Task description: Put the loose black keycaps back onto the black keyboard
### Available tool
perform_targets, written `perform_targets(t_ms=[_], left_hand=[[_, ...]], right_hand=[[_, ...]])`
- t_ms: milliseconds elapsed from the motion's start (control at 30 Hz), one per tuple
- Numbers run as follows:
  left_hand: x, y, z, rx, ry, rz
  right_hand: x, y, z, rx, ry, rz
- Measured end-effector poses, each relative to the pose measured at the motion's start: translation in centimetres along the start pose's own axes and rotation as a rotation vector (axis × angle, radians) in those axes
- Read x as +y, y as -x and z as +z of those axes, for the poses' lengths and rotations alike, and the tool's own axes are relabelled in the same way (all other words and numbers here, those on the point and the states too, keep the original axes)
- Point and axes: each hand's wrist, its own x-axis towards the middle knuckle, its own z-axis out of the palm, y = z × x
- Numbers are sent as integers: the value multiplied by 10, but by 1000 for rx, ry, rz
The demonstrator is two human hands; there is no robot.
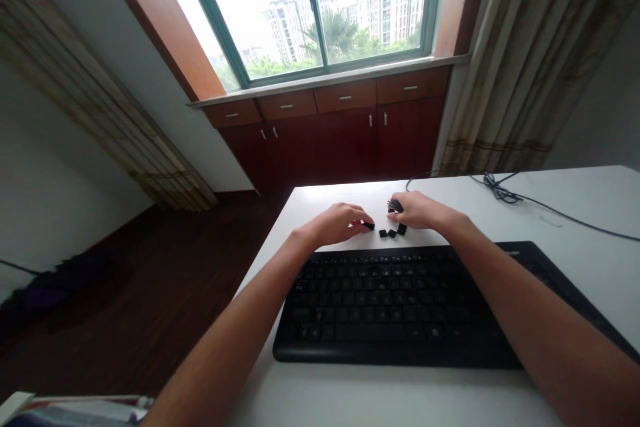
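Observation:
Beyond the black keyboard (355,332), my left hand (336,221) is closed in a pinch around a small black piece (370,226), with a bit of red showing between the fingers. My right hand (415,209) is wrapped round a small dark brush-like object (394,204) with pale, bristle-like tips; its exact kind is unclear. Between the hands, several small black keycaps lie on the white table: one keycap (383,233) at the left, another keycap (392,233) beside it, and a third keycap (401,230) below my right fingers. My right forearm crosses above the keyboard's right part and hides some keys.
The white table (590,213) extends to the right. A bundled black cable (500,190) lies near its back edge, with a thin bent wire (551,221) in front. Red-brown cabinets (330,143) stand under the window. A curtain (520,67) hangs at the right.

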Motion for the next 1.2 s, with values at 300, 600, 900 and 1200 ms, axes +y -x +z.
perform_targets(t_ms=[300,600,900,1200], left_hand=[[-6,47,8,354,702,-376],[-2,66,-10,500,1383,-379],[5,67,-9,454,1521,-377],[11,65,-1,303,1394,-449]], right_hand=[[-8,6,5,27,14,-9],[-5,2,8,46,8,-75],[-6,3,2,52,-52,-115],[-19,6,7,53,4,-137]])
